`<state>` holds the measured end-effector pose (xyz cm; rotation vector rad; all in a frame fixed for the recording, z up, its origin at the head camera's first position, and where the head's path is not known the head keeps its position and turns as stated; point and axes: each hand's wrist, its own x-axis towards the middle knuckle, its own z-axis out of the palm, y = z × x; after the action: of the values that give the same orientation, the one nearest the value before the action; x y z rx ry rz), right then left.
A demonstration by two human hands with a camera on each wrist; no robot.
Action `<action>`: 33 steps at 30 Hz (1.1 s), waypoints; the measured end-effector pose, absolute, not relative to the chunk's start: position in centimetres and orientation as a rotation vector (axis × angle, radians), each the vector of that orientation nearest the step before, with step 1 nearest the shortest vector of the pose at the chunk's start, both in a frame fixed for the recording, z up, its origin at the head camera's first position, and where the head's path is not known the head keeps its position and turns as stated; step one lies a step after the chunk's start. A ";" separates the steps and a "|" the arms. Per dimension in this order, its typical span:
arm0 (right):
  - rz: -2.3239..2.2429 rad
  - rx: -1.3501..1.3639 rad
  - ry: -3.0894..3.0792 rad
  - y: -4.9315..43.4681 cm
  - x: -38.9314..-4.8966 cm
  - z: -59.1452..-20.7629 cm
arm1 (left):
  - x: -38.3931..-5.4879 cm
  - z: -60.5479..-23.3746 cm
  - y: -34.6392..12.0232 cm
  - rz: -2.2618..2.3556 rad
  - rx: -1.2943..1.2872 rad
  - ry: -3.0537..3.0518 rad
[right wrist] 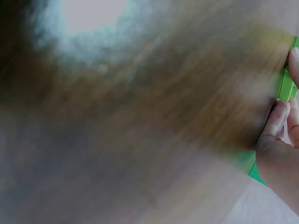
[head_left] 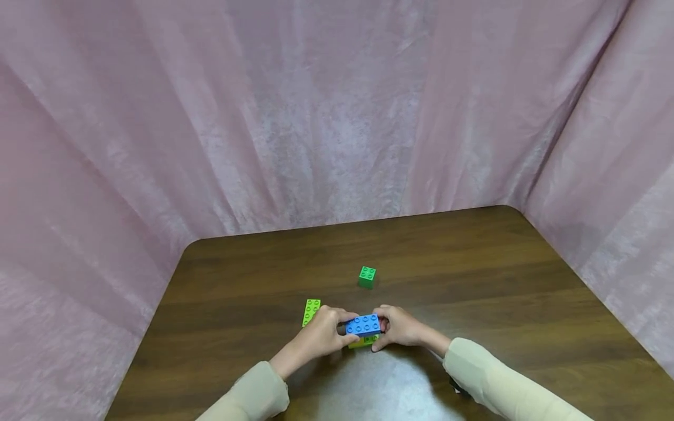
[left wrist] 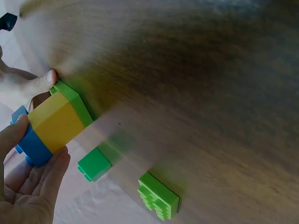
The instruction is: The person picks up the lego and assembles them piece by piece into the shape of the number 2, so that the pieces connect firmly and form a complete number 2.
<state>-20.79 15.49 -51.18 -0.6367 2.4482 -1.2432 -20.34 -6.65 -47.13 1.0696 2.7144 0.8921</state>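
Note:
A blue brick (head_left: 363, 325) tops a stack at the table's front middle, pinched between thumb and fingers of my left hand (head_left: 323, 332). Under it, in the left wrist view, sits a yellow brick (left wrist: 58, 121), with a light green brick (left wrist: 77, 105) at the bottom against the table. My right hand (head_left: 400, 327) grips the right end of that bottom brick, its thumb on the near side. In the right wrist view the fingers (right wrist: 278, 114) of this hand lie along the light green brick (right wrist: 286, 86), partly covering it.
Behind the stack stands a small dark green brick (head_left: 367, 276). Another light green brick (head_left: 311, 312) lies just beyond my left hand, partly hidden by it. Pink curtains (head_left: 337, 117) enclose the brown wooden table (head_left: 237, 280) at the back and sides.

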 end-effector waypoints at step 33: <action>-1.352 -0.684 2.186 17.5 -21.5 -49.2 | -20.7 -47.0 -7.3 0.962 1.009 2.639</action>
<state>-21.47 17.48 -49.18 -0.6841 2.1859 -1.3519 -20.73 -7.35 -47.04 1.0087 2.6393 0.9624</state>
